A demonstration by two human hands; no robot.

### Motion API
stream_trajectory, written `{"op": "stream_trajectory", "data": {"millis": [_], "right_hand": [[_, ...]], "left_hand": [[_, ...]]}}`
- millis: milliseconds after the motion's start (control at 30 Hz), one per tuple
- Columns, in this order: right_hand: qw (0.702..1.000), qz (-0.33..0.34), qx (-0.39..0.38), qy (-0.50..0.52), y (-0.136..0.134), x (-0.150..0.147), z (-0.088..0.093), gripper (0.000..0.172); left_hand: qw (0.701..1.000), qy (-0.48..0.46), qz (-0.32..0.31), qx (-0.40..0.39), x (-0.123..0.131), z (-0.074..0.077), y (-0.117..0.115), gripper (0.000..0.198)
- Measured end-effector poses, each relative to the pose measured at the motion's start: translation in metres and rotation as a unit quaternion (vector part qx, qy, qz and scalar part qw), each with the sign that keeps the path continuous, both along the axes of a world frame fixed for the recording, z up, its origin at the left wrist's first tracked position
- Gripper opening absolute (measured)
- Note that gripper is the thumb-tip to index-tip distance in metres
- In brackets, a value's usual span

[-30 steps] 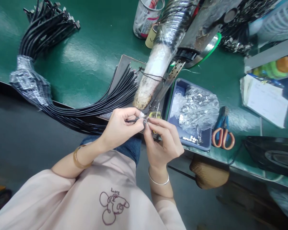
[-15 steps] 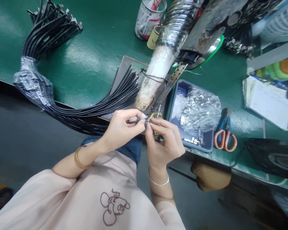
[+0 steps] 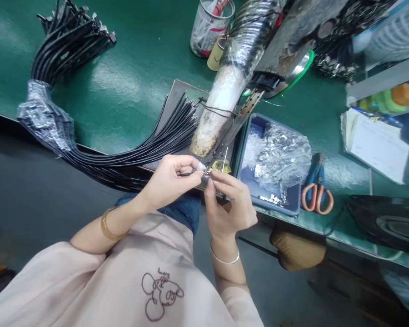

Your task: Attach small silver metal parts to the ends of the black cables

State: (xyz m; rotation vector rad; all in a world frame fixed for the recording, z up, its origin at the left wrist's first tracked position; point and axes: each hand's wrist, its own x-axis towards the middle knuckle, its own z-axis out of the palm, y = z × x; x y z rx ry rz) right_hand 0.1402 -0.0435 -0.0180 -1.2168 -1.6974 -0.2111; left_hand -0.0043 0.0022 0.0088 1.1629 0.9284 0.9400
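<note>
While my left hand pinches a thin black cable, my right hand pinches a small silver clip beside the blue plastic tray.

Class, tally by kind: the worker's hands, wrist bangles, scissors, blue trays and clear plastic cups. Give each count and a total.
Hands: 2, left hand pinching a black cable, right hand a metal clip
Bangles: 2, amber bangle and silver bangle
Scissors: 1
Blue tray: 1
Clear cup: 1
Total: 7
</note>
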Motion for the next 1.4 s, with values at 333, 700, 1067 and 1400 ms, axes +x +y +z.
{"op": "stream_trajectory", "data": {"millis": [333, 700, 1067, 1400], "right_hand": [[1.0, -0.016, -0.02, 0.007, 0.0027, -0.0037, 0.0093, 0.017], [1.0, 0.006, -0.022, -0.019, 0.0015, -0.001, 0.0057, 0.018], [1.0, -0.002, -0.024, -0.001, 0.002, -0.0008, 0.0063, 0.018], [1.0, -0.015, -0.018, -0.011, 0.0058, -0.0031, 0.0086, 0.019]], "left_hand": [[1.0, -0.019, 0.007, -0.017, 0.0019, 0.0045, 0.002, 0.007], [0.999, -0.016, -0.014, -0.034, -0.0017, -0.001, 0.0031, 0.011], [1.0, -0.002, -0.009, -0.026, -0.0013, 0.0006, 0.0027, 0.013], [1.0, -0.003, 0.006, -0.006, 0.0014, 0.001, 0.0012, 0.011]]}}
